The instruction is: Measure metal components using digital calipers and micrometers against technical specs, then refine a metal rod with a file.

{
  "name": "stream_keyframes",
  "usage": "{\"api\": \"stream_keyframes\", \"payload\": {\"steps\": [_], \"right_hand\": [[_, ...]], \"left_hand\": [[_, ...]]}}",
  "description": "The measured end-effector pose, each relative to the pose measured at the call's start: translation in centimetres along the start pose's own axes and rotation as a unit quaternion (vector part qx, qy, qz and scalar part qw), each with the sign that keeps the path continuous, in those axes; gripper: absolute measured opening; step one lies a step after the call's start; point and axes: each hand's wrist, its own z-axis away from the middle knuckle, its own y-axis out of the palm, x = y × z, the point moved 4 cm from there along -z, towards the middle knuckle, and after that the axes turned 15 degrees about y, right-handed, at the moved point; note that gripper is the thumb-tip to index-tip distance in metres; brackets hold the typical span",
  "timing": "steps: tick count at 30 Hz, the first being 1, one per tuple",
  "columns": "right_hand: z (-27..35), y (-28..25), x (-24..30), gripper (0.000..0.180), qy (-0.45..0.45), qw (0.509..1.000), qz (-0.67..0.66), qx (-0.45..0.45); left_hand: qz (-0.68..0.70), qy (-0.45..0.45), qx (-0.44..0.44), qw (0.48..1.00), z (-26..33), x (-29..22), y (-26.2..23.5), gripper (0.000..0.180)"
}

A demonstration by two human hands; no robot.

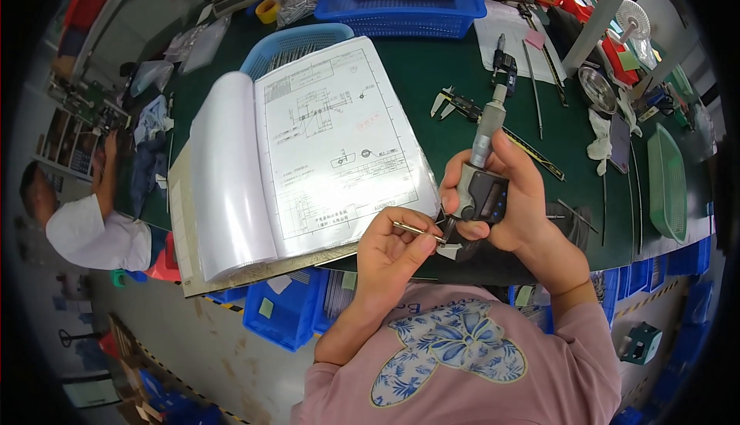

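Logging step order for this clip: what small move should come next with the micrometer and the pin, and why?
Probably turn the thimble to close on the pin. The right hand holds the digital micrometer, and the left hand holds the thin metal pin with its tip at the frame's opening.

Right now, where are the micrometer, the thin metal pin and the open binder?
micrometer [483, 194]: head view, on its dark body.
thin metal pin [412, 230]: head view, mid-shaft.
open binder [339, 140]: head view, on the drawing page.

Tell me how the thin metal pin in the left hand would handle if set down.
The metal pin looks stiff, round and smooth, so it would probably roll on the green mat. Pinched by the left hand, it seems light and easily dropped.
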Motion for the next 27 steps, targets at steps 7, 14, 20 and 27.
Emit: {"api": "stream_keyframes", "payload": {"steps": [7, 14, 20, 27], "right_hand": [[-0.36, 0.22, -0.1, 0.057, 0.004, 1.0, -0.012, -0.009], [-0.53, -0.18, -0.13, 0.059, 0.012, 1.0, 0.01, -0.005], [-0.44, 0.07, -0.21, 0.06, 0.014, 1.0, 0.006, -0.017], [-0.29, 0.14, 0.1, 0.061, 0.029, 0.999, -0.018, -0.021]], "left_hand": [[-0.015, -0.014, -0.024, 1.0, 0.13, 0.04, -0.31, 0.016], [-0.032, 0.018, -0.039, 0.999, 0.01, -0.07, -0.15, 0.017], [-0.034, 0.012, -0.039, 0.999, 0.07, -0.09, -0.23, 0.016], [-0.034, 0.018, -0.027, 0.999, 0.13, -0.13, -0.09, 0.016]]}}
